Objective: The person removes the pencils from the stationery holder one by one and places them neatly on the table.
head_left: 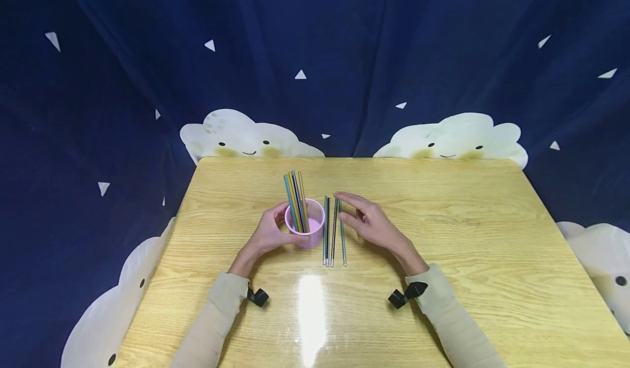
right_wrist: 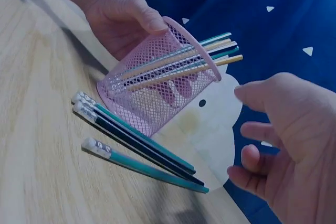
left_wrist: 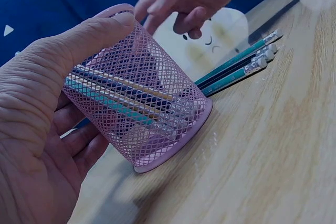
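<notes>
My left hand (head_left: pixel 268 232) grips a pink mesh pencil cup (head_left: pixel 311 241), thumb on the near side and fingers around the far side. Several pencils (head_left: pixel 296 201) in teal, yellow and dark colours lean inside it, their eraser ends at the bottom, as the left wrist view shows. Just right of the cup, several loose teal and dark pencils (right_wrist: pixel 142 169) lie on the table with white erasers toward me. Over their far ends hovers my right hand (head_left: pixel 371 225); its fingers are relaxed, and in the right wrist view nothing is between them.
The wooden table (head_left: pixel 467 247) reaches out on both sides, with a bright glare patch in front of the cup. Behind it hangs a dark blue curtain (head_left: pixel 344 40) with white triangles and clouds. A black strap-like band (head_left: pixel 415 290) sits at each wrist.
</notes>
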### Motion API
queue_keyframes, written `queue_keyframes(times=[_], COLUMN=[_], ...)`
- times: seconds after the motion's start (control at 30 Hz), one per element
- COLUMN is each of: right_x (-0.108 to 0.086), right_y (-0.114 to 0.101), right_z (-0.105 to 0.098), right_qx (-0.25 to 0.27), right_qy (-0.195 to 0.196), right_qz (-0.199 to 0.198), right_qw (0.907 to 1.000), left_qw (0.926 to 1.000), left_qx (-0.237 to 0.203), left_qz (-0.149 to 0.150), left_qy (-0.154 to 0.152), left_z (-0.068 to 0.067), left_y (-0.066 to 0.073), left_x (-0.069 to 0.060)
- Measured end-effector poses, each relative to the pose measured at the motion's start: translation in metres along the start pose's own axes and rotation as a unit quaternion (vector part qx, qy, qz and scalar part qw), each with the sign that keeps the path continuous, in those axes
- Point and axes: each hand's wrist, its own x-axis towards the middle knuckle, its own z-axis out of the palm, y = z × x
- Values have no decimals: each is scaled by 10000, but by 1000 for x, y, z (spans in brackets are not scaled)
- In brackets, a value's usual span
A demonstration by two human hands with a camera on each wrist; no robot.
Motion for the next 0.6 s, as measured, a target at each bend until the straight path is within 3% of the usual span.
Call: queue_keyframes(times=[0.27,0.6], right_x=[9,35], right_y=[-23,-30], right_z=[7,13], right_qx=[422,61], right_qy=[-511,-1027], right_qz=[-109,-104], right_qw=[9977,9946], left_qw=[10000,9999], left_qx=[34,60], left_qz=[58,112], left_qy=[-30,-59], left_z=[-1,-1], left_y=[1,0], left_x=[0,0])
